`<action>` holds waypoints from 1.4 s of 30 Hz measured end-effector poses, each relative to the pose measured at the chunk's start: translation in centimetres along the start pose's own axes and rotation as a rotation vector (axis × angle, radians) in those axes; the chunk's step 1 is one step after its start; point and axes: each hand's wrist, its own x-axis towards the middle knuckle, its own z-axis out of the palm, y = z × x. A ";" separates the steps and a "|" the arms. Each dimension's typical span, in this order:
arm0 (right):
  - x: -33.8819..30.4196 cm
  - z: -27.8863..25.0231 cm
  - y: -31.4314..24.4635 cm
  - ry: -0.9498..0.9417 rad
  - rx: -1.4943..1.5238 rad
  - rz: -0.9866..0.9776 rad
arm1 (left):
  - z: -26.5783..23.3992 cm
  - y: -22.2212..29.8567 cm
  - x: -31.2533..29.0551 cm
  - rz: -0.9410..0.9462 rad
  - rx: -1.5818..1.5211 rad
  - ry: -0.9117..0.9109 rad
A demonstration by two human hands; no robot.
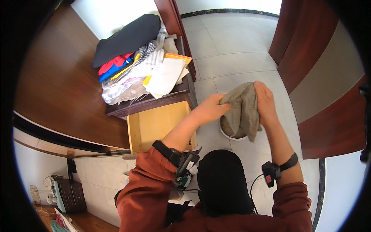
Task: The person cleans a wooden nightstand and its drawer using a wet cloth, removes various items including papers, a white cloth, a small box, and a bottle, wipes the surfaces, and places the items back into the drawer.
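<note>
A damp-looking grey-brown cloth (242,106) hangs in folds between my two hands. My left hand (211,109) is closed on its left edge, with the thumb over the fabric. On the other side my right hand (265,99) grips the upper right corner, fingers wrapped at the top. Below the cloth a round white-rimmed basin (232,137) stands on the floor, with murky brownish water partly showing. The lower end of the cloth hangs over the basin and hides much of it; whether it touches the water I cannot tell.
Left of the basin, an open light-wood drawer (156,123) juts from a dark cabinet (119,112). Folded clothes (129,40) and papers (168,77) are heaped on top. Dark red wooden panels (328,127) stand at the right. Pale tiles (232,62) cover the floor.
</note>
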 end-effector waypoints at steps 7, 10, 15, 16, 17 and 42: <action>0.9 -0.4 0.0 0.183 -0.524 -0.492 | -1.2 1.4 -0.7 0.083 0.140 0.281; -1.4 0.1 3.4 0.312 -0.284 -0.124 | 0.1 1.7 0.7 0.279 0.349 0.375; -1.4 0.8 8.4 -0.143 0.942 0.348 | 3.0 1.0 1.5 0.130 0.417 0.068; -0.6 0.6 9.0 -0.175 0.907 0.278 | 3.2 0.6 1.4 0.136 0.403 -0.003; 0.1 0.6 9.5 -0.269 0.886 0.159 | 3.1 0.1 1.5 0.256 0.356 0.058; 28.1 22.5 22.1 -0.167 -0.144 -0.402 | -7.9 -4.5 3.7 0.290 1.446 0.043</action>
